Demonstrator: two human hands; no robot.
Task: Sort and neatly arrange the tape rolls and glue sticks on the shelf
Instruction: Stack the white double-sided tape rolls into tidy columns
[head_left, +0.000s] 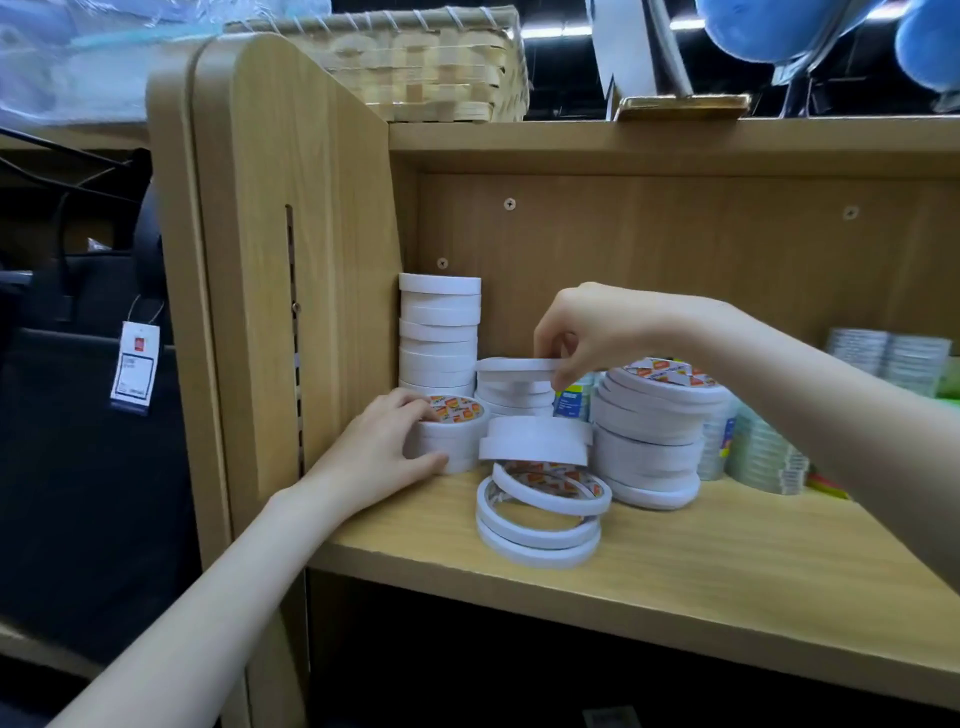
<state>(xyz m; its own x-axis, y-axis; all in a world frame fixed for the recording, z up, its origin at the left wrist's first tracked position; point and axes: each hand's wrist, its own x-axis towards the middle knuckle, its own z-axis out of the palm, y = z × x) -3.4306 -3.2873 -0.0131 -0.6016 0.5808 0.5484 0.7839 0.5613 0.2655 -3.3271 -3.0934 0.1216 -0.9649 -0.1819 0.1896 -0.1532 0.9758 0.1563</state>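
Several white tape stacks sit on my wooden shelf (649, 566), crowded toward its left end. Largest first: the shelf unit, side panel (291, 249) at left, back wall with visible screws. On top of the unit, a woven basket (415, 62) far left and a gold-edged flat thing (685, 106) to its right, too blurred to name.

Tall tape stack (439, 332) stands in the far left corner, against the back wall. Wide tape stack (654, 431) sits right of centre, orange-printed label on top. Middle stack (517, 389) sits between those two. In front of it, a loose pile of thin tape rolls (540, 514) lies near the shelf edge, rolls tilted and overlapping, a thicker white roll (535, 439) resting skewed on top. Small front-left stack (452, 431) sits just beside the side panel. Clear tape rolls (763, 457) sit at right, more wrapped rolls (888, 353) farther back right.

My left hand (384, 452) has its grip curled round the small front-left stack, thumb near side, fingers on top. My right hand (592, 332) pinches a thin white roll (519, 365) at its edge, held flat on top of the middle stack; touching or just above, can't tell.

Price tag (136, 366) hangs far left, outside the shelf.
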